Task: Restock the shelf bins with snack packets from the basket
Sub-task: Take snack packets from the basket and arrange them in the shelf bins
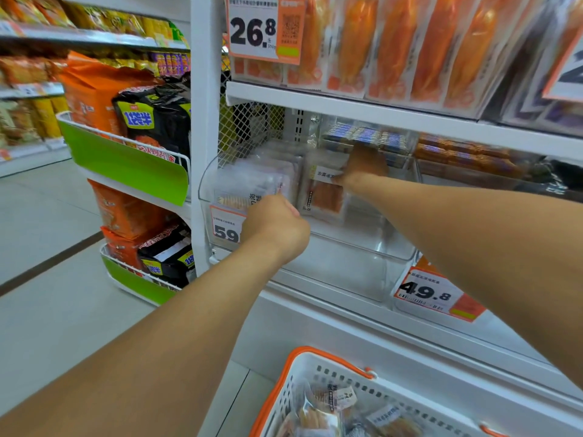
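Our two hands reach into one clear bin (362,247). Left hand (277,228) is fisted at its front rim; right hand (362,167) grips one upright snack packet (325,197) inside

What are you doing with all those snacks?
A person is filling a clear shelf bin with snack packets. The right hand reaches deep into the bin and holds a packet with an orange snack upright near the back. The left hand is curled at the bin's front edge, against the pale packets on the left side. More packets wait in the white basket with orange trim below.
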Action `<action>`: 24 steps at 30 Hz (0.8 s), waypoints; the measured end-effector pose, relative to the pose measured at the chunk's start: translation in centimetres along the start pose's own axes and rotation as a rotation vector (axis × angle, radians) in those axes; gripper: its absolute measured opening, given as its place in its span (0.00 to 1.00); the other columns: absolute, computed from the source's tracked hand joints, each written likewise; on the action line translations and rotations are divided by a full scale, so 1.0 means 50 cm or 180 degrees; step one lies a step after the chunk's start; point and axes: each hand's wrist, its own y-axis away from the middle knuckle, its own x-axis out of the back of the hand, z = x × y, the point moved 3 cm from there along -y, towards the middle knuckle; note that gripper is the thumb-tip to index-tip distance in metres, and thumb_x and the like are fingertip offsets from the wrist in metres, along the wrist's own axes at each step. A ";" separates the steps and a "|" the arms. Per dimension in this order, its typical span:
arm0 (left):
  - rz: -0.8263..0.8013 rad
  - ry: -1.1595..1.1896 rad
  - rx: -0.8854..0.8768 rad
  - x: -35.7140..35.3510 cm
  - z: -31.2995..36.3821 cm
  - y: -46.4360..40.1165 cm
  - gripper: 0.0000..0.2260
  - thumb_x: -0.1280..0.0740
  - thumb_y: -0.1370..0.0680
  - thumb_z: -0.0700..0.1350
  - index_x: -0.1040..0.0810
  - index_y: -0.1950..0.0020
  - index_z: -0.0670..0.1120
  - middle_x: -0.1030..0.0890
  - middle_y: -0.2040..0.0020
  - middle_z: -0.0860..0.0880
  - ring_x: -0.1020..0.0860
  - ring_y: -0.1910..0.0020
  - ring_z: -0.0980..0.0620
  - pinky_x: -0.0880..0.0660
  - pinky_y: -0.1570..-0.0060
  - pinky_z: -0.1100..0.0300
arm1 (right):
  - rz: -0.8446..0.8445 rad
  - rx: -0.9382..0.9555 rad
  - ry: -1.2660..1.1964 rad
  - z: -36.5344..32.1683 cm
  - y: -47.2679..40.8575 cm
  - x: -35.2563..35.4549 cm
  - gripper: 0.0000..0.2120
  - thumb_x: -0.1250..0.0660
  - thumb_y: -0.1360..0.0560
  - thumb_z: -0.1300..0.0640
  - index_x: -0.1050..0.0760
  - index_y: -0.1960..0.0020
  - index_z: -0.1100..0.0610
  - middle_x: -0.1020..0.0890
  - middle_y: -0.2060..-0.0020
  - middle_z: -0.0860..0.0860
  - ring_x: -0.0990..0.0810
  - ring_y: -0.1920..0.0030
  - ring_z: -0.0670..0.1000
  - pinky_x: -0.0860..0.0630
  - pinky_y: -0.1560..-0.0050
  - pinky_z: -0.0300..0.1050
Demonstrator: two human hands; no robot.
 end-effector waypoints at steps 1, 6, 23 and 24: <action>-0.0001 -0.0041 -0.0015 -0.001 0.002 0.000 0.08 0.35 0.24 0.38 0.26 0.59 0.50 0.20 0.42 0.46 0.22 0.43 0.43 0.23 0.42 0.51 | 0.0000 0.0001 -0.0006 -0.001 0.000 0.005 0.30 0.22 0.30 0.51 0.29 0.34 0.61 0.21 0.42 0.56 0.20 0.43 0.58 0.24 0.53 0.48; -0.0014 -0.0170 -0.0058 -0.004 0.007 0.001 0.08 0.34 0.24 0.39 0.26 0.59 0.50 0.20 0.46 0.46 0.22 0.45 0.43 0.23 0.44 0.51 | -0.0090 0.0047 0.0077 -0.008 0.002 0.016 0.26 0.22 0.29 0.54 0.28 0.37 0.62 0.20 0.45 0.56 0.19 0.45 0.57 0.26 0.57 0.45; 0.0730 0.0283 -0.1220 0.042 0.035 -0.003 0.29 0.22 0.30 0.48 0.28 0.32 0.56 0.25 0.47 0.55 0.21 0.49 0.49 0.27 0.50 0.59 | -0.0966 0.2916 -0.1066 -0.090 0.181 0.222 0.11 0.30 0.23 0.55 0.25 0.56 0.63 0.23 0.66 0.60 0.28 0.67 0.50 0.30 0.65 0.50; 0.0738 0.0345 -0.1264 0.046 0.036 -0.004 0.24 0.22 0.30 0.48 0.26 0.37 0.57 0.27 0.50 0.56 0.20 0.54 0.49 0.25 0.53 0.56 | -0.1079 0.2867 -0.1239 -0.086 0.183 0.224 0.11 0.31 0.22 0.56 0.26 0.56 0.64 0.24 0.66 0.61 0.29 0.66 0.50 0.31 0.65 0.49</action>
